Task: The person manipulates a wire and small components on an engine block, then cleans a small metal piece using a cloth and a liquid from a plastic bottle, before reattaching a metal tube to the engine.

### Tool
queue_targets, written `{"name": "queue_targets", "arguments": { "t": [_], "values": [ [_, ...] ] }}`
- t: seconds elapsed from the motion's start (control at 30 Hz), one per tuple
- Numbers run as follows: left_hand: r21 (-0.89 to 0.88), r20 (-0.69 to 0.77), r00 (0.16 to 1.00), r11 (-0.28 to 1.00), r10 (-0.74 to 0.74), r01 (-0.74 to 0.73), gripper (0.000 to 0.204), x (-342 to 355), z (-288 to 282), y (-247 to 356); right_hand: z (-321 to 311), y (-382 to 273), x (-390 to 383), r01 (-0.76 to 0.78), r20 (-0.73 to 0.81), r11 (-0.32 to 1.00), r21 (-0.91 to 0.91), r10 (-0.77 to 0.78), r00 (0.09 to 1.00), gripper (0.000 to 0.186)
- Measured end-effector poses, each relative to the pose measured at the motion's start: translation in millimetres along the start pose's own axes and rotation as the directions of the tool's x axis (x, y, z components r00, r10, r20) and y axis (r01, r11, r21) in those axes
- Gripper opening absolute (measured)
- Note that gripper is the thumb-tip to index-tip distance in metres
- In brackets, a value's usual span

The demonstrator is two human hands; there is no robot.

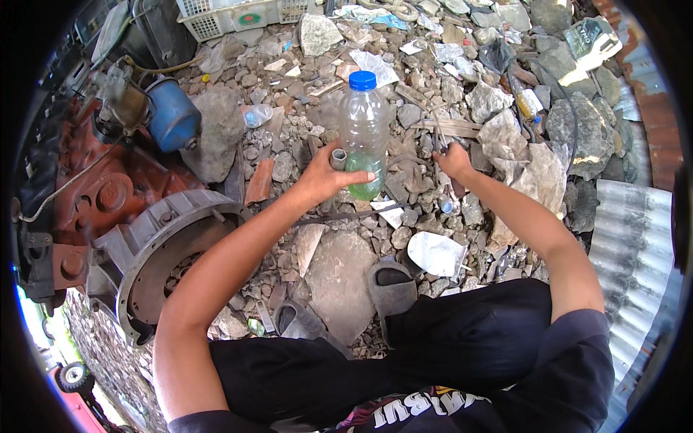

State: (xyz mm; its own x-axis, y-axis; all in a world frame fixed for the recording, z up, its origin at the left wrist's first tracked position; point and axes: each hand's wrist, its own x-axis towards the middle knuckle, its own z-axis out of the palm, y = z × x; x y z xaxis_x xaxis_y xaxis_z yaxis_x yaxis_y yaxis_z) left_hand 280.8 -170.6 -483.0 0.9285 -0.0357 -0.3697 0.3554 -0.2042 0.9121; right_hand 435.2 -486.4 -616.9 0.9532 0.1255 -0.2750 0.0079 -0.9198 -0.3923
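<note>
A clear plastic bottle point(363, 123) with a blue cap stands upright in front of me, greenish at its lower part. My left hand point(333, 173) grips it low down, the thumb across its near side and the fingers partly hidden. A short hollow metal tube point(338, 156) shows between that hand and the bottle, its open end up. To the right, apart from the bottle, my right hand point(453, 162) is closed on a thin dark rod point(436, 136). The rod's exact kind is too small to tell.
Rubble and stones cover the ground. At the left are a reddish engine block point(108, 191), a round metal housing point(170, 245) and a blue canister point(173, 115). A white plastic crate point(238, 20) stands at the back. Corrugated sheeting point(629, 267) lies at the right.
</note>
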Motion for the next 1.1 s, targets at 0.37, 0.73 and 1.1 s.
{"name": "queue_targets", "arguments": {
  "t": [0.37,0.73,1.1],
  "values": [
    [-0.175,-0.012,0.999,0.984,0.042,-0.043,0.102,-17,2,2,18,5,33,0.064,0.155,0.978,-0.197,-0.033,0.987,0.044],
    [-0.090,0.053,0.998,0.996,-0.025,0.029,0.099,-7,0,0,14,-9,29,0.022,0.056,0.994,-0.106,-0.016,0.998,0.050],
    [-0.374,-0.054,0.997,0.927,-0.058,0.034,0.102,-29,14,67,-49,-80,13,0.196,-0.167,0.796,0.573,-0.121,0.978,0.021]
  ]
}}
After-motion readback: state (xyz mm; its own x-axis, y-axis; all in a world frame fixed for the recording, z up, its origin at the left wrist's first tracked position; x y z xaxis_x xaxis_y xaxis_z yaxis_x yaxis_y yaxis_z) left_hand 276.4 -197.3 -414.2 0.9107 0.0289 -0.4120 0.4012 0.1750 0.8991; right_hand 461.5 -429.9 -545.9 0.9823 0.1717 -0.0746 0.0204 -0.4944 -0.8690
